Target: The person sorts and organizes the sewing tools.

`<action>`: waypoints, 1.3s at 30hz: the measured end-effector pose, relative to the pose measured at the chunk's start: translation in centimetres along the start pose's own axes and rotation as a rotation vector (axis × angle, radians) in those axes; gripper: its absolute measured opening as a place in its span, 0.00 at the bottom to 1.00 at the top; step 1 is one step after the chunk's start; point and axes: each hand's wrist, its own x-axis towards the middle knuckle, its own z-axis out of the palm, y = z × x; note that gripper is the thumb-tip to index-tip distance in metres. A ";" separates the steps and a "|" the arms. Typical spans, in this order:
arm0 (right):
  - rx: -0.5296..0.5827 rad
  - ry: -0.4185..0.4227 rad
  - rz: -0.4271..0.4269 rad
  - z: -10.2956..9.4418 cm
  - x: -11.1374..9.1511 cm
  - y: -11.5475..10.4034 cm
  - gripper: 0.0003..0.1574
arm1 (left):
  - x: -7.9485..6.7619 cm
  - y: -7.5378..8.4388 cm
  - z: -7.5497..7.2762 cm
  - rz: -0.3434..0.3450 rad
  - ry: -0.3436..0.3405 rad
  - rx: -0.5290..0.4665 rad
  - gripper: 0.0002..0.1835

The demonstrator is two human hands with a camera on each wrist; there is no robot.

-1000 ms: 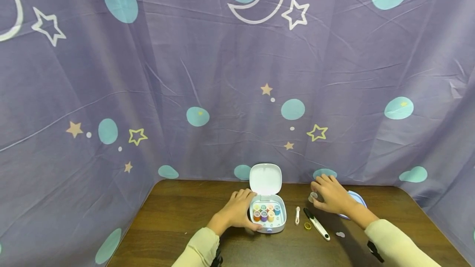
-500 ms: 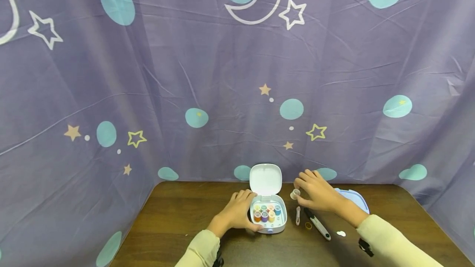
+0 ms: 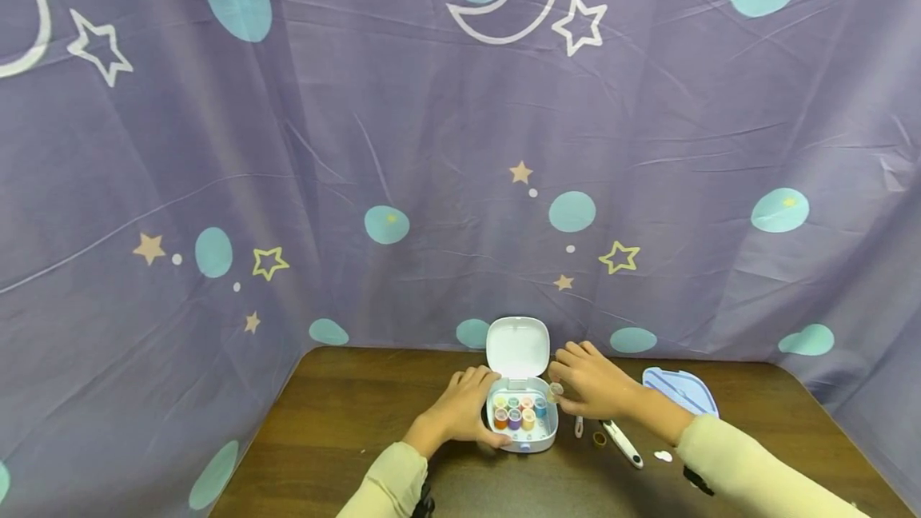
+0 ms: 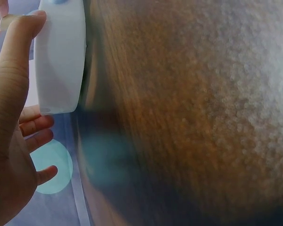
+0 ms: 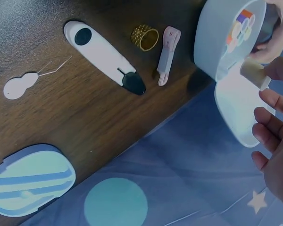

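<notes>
A small white sewing box stands on the table with its lid raised at the back. Several coloured thread spools stand in rows inside it. My left hand grips the box by its left side, thumb at the front and fingers toward the back. In the left wrist view the thumb presses on the white wall. My right hand pinches a pale beige thread spool between thumb and fingers, right at the box's right rim.
Right of the box lie a folded tape measure, a gold thimble, a white tool with a black tip and a needle threader. A blue-edged compartment tray lies farther back, near the patterned curtain.
My right hand has moved left with the spool, from near the blue tray to the box's right rim, uncovering the tray. My left hand has stayed on the box.
</notes>
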 end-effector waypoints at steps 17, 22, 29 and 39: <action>0.037 -0.268 0.008 0.3 1.3 -2.2 0.16 | 0.1 0.0 -0.3 0.001 -0.006 -0.009 0.53; 0.039 -0.329 0.023 0.6 1.4 -2.4 0.15 | 0.1 0.0 -0.2 -0.001 -0.006 -0.007 0.53; 0.031 -0.331 0.027 1.3 1.3 -2.5 0.15 | 0.1 -0.1 -0.1 0.002 0.000 -0.001 0.53; 0.004 -0.329 0.011 1.9 1.3 -2.4 0.15 | 0.0 0.1 -0.2 0.003 -0.004 -0.008 0.53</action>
